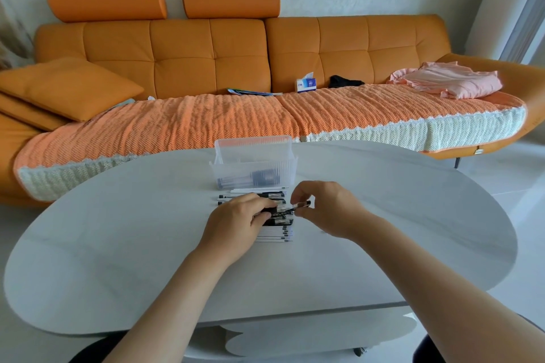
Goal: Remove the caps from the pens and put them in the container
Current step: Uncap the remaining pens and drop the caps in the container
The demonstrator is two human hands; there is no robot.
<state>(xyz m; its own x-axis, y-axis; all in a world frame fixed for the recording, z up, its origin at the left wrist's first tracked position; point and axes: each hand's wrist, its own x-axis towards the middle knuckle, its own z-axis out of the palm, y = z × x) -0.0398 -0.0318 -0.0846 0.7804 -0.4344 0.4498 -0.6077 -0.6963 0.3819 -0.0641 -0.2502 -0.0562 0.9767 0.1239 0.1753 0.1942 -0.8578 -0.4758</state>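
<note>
Now: a pen (281, 209) is being uncapped just above the row (274, 235) of pens laid on the bench (413, 215).
Left hand (236, 221): the fingers are curled round the pen's barrel, apparently so that it is steadied against the pull.
Right hand (324, 209): thumb and forefinger are pinched on the cap (302, 204). The capped end is pointed to the right, so a straight pull away from the other hand is allowed.
Row: the pens are laid side by side, crosswise to the person, presumably so that each can be taken up in turn. Black caps are seen on several at the far end, and how many others are capped cannot be told.
Container (253, 169): a clear ribbed box is stood just behind the row, within easy reach for a drop. Dark and pale shapes are seen low down through its wall, but whether these are caps or pens cannot be told.
Progress: the task is judged to be partway done, with more pens to be uncapped.
</note>
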